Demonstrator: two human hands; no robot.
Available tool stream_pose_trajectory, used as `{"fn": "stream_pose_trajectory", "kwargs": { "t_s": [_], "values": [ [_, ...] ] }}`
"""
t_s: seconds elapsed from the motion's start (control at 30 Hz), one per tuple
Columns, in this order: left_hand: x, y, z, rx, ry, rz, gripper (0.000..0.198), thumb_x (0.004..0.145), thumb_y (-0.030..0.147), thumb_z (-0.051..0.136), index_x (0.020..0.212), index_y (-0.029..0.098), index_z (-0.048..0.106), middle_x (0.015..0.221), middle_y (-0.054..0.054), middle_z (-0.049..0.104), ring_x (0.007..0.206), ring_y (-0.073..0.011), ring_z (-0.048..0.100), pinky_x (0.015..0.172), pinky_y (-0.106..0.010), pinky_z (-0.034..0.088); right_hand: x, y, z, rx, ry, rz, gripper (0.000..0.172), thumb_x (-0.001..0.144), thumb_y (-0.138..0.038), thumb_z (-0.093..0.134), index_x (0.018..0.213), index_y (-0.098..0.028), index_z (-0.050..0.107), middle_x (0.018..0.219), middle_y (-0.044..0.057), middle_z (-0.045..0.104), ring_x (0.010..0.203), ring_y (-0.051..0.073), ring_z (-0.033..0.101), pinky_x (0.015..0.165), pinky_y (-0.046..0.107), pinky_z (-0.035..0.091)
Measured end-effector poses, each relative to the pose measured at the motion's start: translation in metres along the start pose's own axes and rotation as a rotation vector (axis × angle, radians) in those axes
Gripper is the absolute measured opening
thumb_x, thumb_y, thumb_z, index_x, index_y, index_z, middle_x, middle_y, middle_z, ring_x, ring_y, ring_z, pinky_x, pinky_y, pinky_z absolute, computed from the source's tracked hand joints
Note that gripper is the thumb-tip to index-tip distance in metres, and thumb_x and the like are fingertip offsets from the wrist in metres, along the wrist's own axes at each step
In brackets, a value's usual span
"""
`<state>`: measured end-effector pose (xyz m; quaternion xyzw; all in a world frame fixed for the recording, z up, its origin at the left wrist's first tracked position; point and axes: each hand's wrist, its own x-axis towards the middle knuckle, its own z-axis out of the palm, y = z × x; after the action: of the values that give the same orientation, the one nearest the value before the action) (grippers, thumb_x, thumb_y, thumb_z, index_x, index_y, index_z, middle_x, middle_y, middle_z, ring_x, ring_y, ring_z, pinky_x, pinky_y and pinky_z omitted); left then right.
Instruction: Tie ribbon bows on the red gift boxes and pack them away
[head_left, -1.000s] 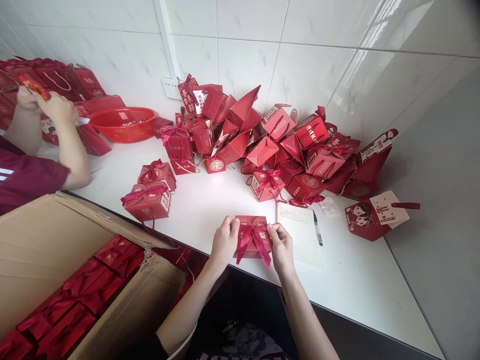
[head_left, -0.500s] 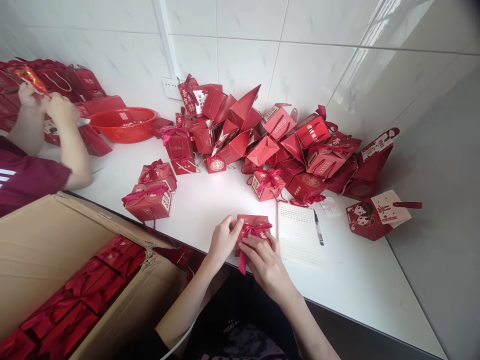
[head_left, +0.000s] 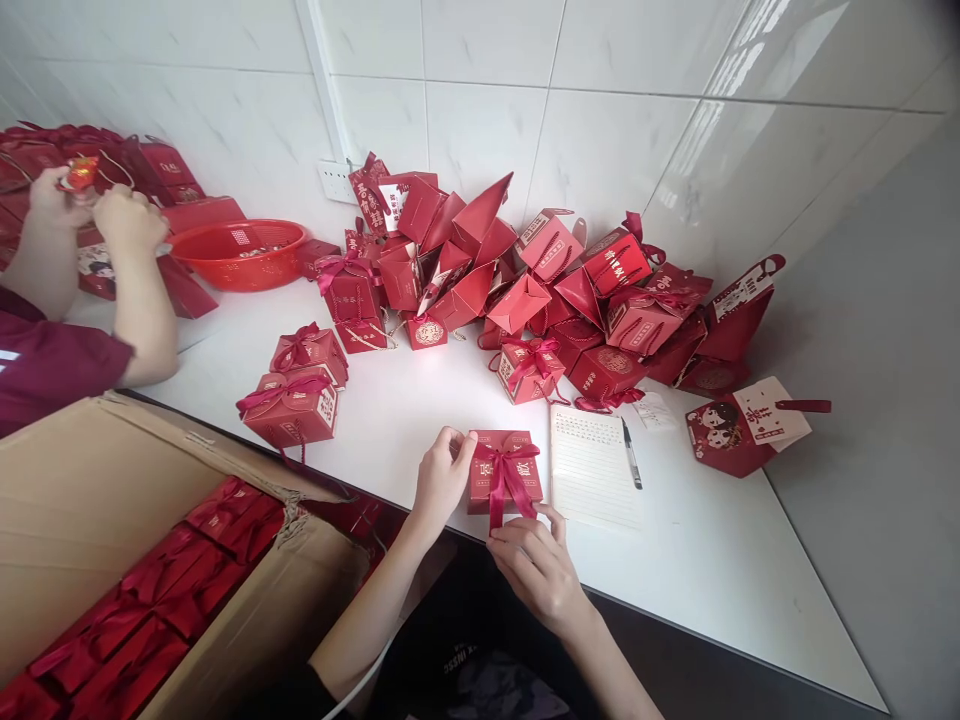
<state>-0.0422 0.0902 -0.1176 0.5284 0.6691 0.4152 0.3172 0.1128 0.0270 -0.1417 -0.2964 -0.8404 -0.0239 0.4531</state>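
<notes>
Red box [head_left: 481,492]: left hand [head_left: 442,478] pinches its edge; right hand [head_left: 536,565] slid down, pinching ribbon [head_left: 502,466] tail.

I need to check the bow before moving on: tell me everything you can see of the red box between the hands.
The red box is small, squarish, apparently card, closed, lying flat near the front edge of the white table. A dark red ribbon is tied in a bow on top, tails trailing toward the person. The left hand grips its left side; the right hand seems to pinch a tail.
</notes>
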Motion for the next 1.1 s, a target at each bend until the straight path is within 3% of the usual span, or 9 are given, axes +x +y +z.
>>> {"fn": "stream_pose_trajectory", "kwargs": {
  "t_s": [0.17, 0.27, 0.43, 0.5, 0.6, 0.77, 0.87, 0.97, 1.1],
  "values": [
    [0.0, -0.002, -0.005, -0.119, 0.019, -0.094, 0.035, 0.084, 0.054, 0.04, 0.081, 0.02, 0.048, 0.08, -0.002, 0.061, 0.076, -0.018, 0.06, 0.072, -0.031, 0.044, -0.01, -0.003, -0.006, 0.074, -0.079, 0.057, 0.005, 0.083, -0.012, 0.059, 0.087, -0.016, 0.059, 0.075, 0.002, 0.066, 0.069, 0.013, 0.059, 0.078, 0.037, 0.039],
    [-0.004, 0.001, -0.009, -0.168, -0.04, -0.127, 0.041, 0.078, 0.054, 0.052, 0.1, 0.019, 0.047, 0.1, -0.007, 0.06, 0.096, -0.0208, 0.059, 0.083, -0.034, 0.044, -0.008, 0.007, -0.02, 0.218, 0.018, 0.078, 0.009, 0.085, -0.013, 0.052, 0.078, -0.018, 0.054, 0.068, 0.002, 0.06, 0.063, 0.014, 0.053, 0.065, 0.033, 0.04],
    [-0.013, 0.002, -0.011, -0.202, -0.262, -0.102, 0.065, 0.069, 0.043, 0.069, 0.123, 0.02, 0.04, 0.13, -0.014, 0.046, 0.123, -0.0276, 0.043, 0.096, -0.039, 0.04, 0.01, 0.043, -0.032, 0.279, 0.159, 0.52, 0.005, 0.087, -0.025, 0.051, 0.084, -0.022, 0.053, 0.082, 0.004, 0.056, 0.079, 0.018, 0.055, 0.066, 0.033, 0.046],
    [-0.015, 0.001, -0.012, -0.229, -0.335, -0.097, 0.068, 0.072, 0.041, 0.067, 0.128, 0.02, 0.035, 0.134, -0.015, 0.042, 0.127, -0.0281, 0.039, 0.099, -0.04, 0.039, 0.017, 0.056, -0.027, 0.324, 0.084, 0.582, 0.029, 0.081, -0.038, 0.059, 0.105, -0.024, 0.052, 0.105, 0.009, 0.054, 0.1, 0.023, 0.053, 0.077, 0.04, 0.049],
    [-0.017, 0.001, -0.017, -0.263, -0.459, -0.078, 0.068, 0.076, 0.038, 0.063, 0.133, 0.021, 0.03, 0.138, -0.014, 0.038, 0.131, -0.0273, 0.035, 0.101, -0.04, 0.039, 0.021, 0.07, -0.016, 0.453, -0.152, 0.639, 0.076, 0.072, -0.047, 0.068, 0.135, -0.028, 0.03, 0.139, 0.012, 0.033, 0.13, 0.029, 0.033, 0.1, 0.05, 0.038],
    [-0.02, 0.0, -0.03, -0.299, -0.733, -0.084, 0.083, 0.075, 0.033, 0.064, 0.142, 0.026, 0.015, 0.143, -0.015, 0.033, 0.12, -0.0289, 0.049, 0.094, -0.042, 0.046, 0.013, 0.076, -0.01, 0.769, -0.405, 0.755, 0.096, 0.073, -0.05, 0.065, 0.145, -0.029, 0.004, 0.151, 0.012, 0.015, 0.138, 0.026, 0.022, 0.11, 0.049, 0.024],
    [-0.018, -0.006, -0.035, -0.281, -0.824, -0.026, 0.086, 0.072, 0.025, 0.064, 0.143, 0.027, 0.015, 0.145, -0.012, 0.032, 0.125, -0.0301, 0.044, 0.096, -0.042, 0.044, 0.005, 0.074, -0.013, 0.752, -0.428, 0.704, 0.11, 0.068, -0.045, 0.072, 0.145, -0.03, -0.005, 0.152, 0.012, 0.009, 0.139, 0.027, 0.017, 0.111, 0.048, 0.023],
    [-0.01, -0.013, -0.039, -0.335, -0.882, 0.041, 0.081, 0.068, 0.015, 0.057, 0.141, 0.028, 0.023, 0.143, -0.008, 0.037, 0.132, -0.0284, 0.033, 0.1, -0.041, 0.039, 0.001, 0.07, -0.014, 0.585, -0.414, 0.631, 0.115, 0.066, -0.037, 0.075, 0.145, -0.03, -0.009, 0.146, 0.013, 0.022, 0.135, 0.028, 0.027, 0.108, 0.05, 0.028],
    [-0.001, -0.009, -0.043, -0.464, -0.711, 0.068, 0.049, 0.071, 0.019, 0.048, 0.12, 0.022, 0.05, 0.131, -0.008, 0.051, 0.124, -0.028, 0.043, 0.096, -0.041, 0.041, 0.008, 0.064, -0.017, 0.314, -0.252, 0.494, 0.115, 0.066, -0.032, 0.075, 0.145, -0.029, -0.008, 0.135, 0.015, 0.035, 0.128, 0.031, 0.038, 0.102, 0.051, 0.038]
  ]
}}
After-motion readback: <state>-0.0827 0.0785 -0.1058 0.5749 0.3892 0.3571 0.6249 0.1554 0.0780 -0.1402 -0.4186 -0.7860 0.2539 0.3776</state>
